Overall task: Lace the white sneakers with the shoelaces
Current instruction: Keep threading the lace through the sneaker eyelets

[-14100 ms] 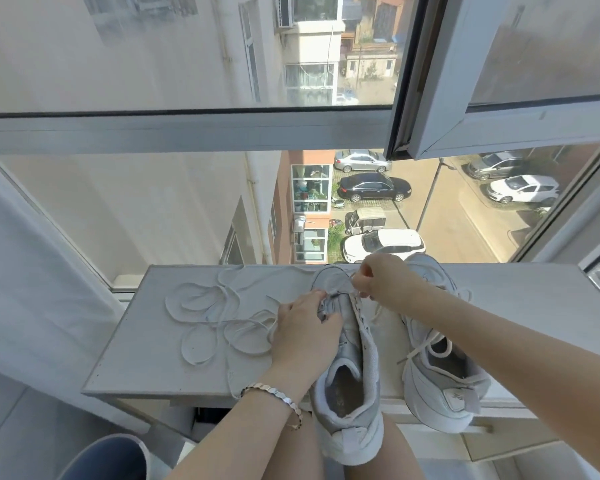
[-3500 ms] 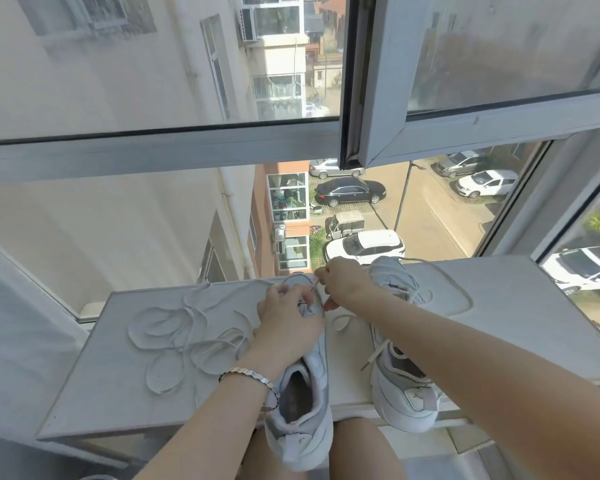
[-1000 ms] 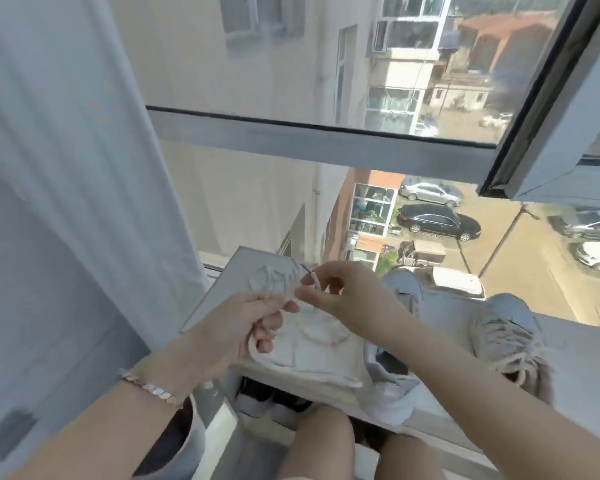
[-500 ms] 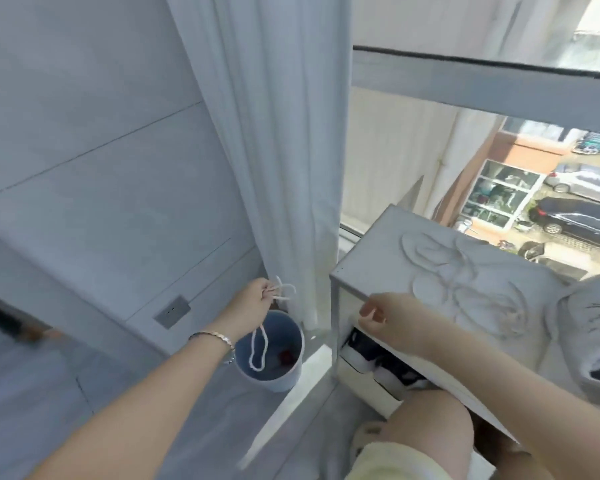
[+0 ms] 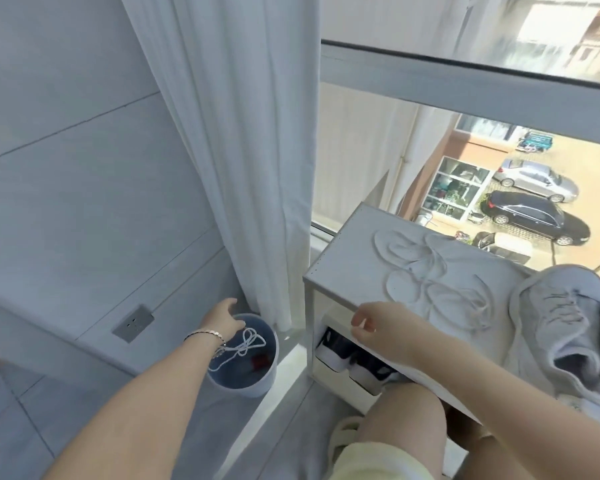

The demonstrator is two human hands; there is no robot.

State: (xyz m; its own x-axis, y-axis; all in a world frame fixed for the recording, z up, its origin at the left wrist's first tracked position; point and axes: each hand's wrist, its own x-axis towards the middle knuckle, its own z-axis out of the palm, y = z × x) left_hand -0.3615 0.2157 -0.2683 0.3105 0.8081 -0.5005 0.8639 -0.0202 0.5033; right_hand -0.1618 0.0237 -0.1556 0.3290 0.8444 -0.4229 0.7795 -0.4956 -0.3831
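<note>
- Left hand (image 5: pixel 222 318): reaches out over the far rim of a small round bin (image 5: pixel 257 386) on the floor. Fingers are straight and spread, gripping nothing I can see. Bracelet (image 5: pixel 205 333) on the wrist.
- A short white cord (image 5: pixel 239 346) sits inside the bin, directly under the left wrist. No finger pinches it. Cannot tell if it is resting or dropping.
- Right hand (image 5: pixel 378 327): well apart from the left, hovering at the near edge of the shelf top (image 5: pixel 340 258). Fingers are loosely curled, and it is empty as far as the view shows.
- Loose shoelaces (image 5: pixel 430 282): a tangle of loops on the shelf top just beyond the right hand, not touched by it.
- White sneaker (image 5: pixel 561 323): on the same top, to the right of the right hand and past the laces. Thread crosses its front eyelets, but I cannot tell how far up the lacing goes.
- Dark shoes (image 5: pixel 354 358) sit in the open shelf below the right hand.
- Judgement: this is a side step, disposal at the bin, so lacing is paused with neither hand on shoe or lace.
- Next move calls for bringing the left hand back beside the right, picking one lace end out of the tangle without dragging the rest, then steadying the sneaker for threading.
</note>
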